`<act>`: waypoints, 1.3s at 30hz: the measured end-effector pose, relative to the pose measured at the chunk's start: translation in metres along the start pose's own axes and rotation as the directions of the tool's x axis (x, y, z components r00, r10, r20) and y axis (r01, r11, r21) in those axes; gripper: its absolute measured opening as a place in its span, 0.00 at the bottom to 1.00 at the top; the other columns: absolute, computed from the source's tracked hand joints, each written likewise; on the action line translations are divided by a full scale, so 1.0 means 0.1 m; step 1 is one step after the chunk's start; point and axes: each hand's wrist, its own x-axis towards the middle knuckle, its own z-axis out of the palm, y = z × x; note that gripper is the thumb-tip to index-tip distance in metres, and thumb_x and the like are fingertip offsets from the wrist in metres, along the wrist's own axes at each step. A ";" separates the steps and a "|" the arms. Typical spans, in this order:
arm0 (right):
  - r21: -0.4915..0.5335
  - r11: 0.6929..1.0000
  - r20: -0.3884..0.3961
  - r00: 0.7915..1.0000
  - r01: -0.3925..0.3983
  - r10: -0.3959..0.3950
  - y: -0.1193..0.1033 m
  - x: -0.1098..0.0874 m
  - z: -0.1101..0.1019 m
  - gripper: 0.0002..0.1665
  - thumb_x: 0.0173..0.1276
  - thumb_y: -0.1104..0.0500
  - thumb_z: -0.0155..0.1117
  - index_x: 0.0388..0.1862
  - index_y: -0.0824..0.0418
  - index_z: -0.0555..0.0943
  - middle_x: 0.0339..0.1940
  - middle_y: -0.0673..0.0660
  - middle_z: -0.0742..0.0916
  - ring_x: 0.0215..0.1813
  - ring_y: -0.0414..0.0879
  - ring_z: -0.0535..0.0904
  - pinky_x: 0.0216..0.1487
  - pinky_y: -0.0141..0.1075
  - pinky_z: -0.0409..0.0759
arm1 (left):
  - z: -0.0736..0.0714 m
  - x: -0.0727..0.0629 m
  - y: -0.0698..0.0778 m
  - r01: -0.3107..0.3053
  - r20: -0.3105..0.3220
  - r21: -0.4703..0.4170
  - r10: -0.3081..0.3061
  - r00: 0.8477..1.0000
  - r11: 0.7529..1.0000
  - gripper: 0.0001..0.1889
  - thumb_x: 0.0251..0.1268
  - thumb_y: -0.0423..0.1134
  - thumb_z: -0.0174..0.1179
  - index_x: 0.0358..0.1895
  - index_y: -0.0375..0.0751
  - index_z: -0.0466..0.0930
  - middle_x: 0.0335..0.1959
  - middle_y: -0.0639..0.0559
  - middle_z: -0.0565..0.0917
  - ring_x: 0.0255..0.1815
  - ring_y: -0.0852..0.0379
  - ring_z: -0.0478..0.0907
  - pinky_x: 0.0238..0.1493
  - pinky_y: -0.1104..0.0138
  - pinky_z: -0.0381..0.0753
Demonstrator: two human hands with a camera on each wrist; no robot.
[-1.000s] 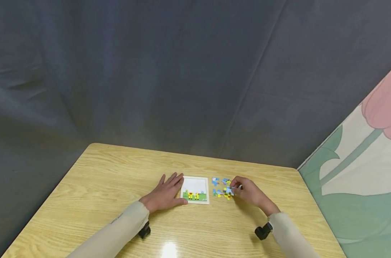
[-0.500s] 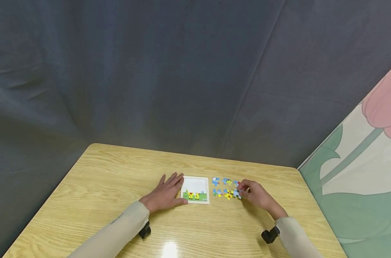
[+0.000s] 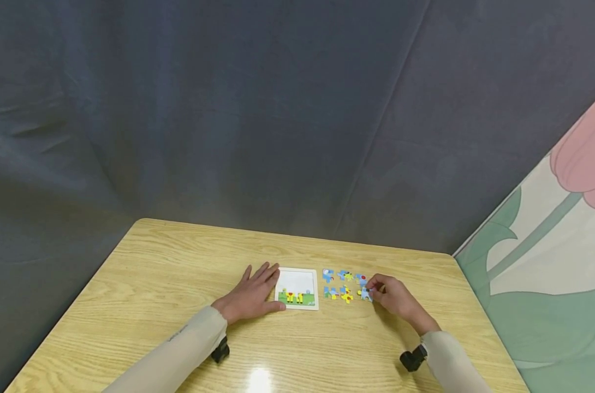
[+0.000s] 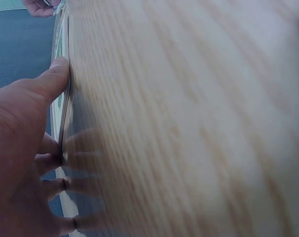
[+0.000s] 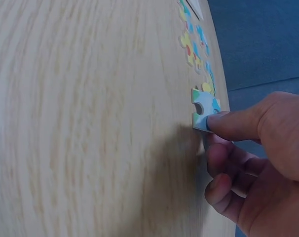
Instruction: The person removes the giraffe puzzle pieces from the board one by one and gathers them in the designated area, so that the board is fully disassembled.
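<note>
A white-framed puzzle board point(image 3: 316, 286) lies near the middle of the table, green and yellow picture pieces along its lower part and bare white above. Over its left edge my left hand point(image 3: 250, 297) rests flat, fingers spread, with the thumb on the lower corner. My right hand point(image 3: 396, 299) is at the right end of the loose pieces. It pinches a light blue puzzle piece point(image 5: 207, 100) by one edge between thumb and fingers, low over the wood. In the head view this piece point(image 3: 364, 293) sits just below a blue piece with a red spot point(image 3: 360, 278).
Between board and right hand lie a blue-and-white piece point(image 3: 328, 275), a blue-and-yellow piece point(image 3: 345, 275), a multicoloured piece point(image 3: 331, 293) and a yellow piece point(image 3: 346, 295). The wooden table point(image 3: 297, 355) ends at a dark curtain point(image 3: 258, 136); a flower-print cloth point(image 3: 548, 284) hangs at right.
My right hand has moved right with the light blue piece, away from the yellow one, uncovering the red-spotted piece. My left hand has stayed put.
</note>
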 end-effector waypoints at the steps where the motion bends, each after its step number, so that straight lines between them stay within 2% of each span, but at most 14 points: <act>1: -0.001 1.000 -0.002 1.000 -0.002 0.002 0.00 0.00 0.01 0.06 0.77 0.69 0.64 0.46 0.62 0.85 0.39 0.55 0.87 0.36 0.41 0.75 0.33 0.30 0.74 | 0.00 0.00 0.00 0.001 -0.001 0.001 -0.001 1.000 1.000 0.48 0.79 0.65 0.55 0.86 0.35 0.53 0.91 0.43 0.49 0.92 0.38 0.42 0.86 0.32 0.40; 14: 0.006 1.000 -0.033 0.999 -0.018 0.018 -0.02 0.01 0.03 0.06 0.76 0.70 0.65 0.46 0.63 0.86 0.39 0.56 0.86 0.37 0.44 0.74 0.33 0.31 0.73 | -0.02 0.03 -0.01 0.014 -0.001 0.020 -0.014 1.000 1.000 0.49 0.79 0.69 0.53 0.87 0.37 0.52 0.91 0.46 0.49 0.92 0.41 0.41 0.87 0.33 0.39; 25: 0.059 0.997 -0.061 0.996 -0.057 0.061 0.02 0.00 0.10 0.05 0.74 0.72 0.66 0.43 0.64 0.83 0.38 0.57 0.86 0.36 0.44 0.76 0.32 0.30 0.74 | 0.00 0.00 0.00 0.013 0.005 -0.004 -0.013 1.000 1.000 0.48 0.79 0.67 0.55 0.87 0.36 0.53 0.91 0.44 0.50 0.92 0.40 0.42 0.87 0.33 0.39; 32: 0.047 0.998 -0.058 0.997 -0.042 0.045 0.01 0.01 0.12 0.07 0.73 0.73 0.66 0.43 0.64 0.80 0.38 0.57 0.84 0.38 0.44 0.75 0.33 0.30 0.74 | 0.00 -0.01 0.00 0.005 0.000 -0.009 -0.005 1.000 1.000 0.48 0.79 0.66 0.55 0.86 0.35 0.53 0.91 0.44 0.50 0.92 0.39 0.43 0.87 0.32 0.40; 39: 0.054 0.999 -0.072 0.997 -0.004 0.008 -0.07 0.07 0.10 0.04 0.76 0.71 0.64 0.46 0.65 0.80 0.38 0.57 0.83 0.33 0.42 0.73 0.29 0.30 0.73 | 0.01 0.00 -0.01 -0.007 -0.006 -0.015 0.006 1.000 1.000 0.48 0.79 0.65 0.57 0.86 0.35 0.54 0.90 0.43 0.50 0.92 0.38 0.42 0.86 0.32 0.39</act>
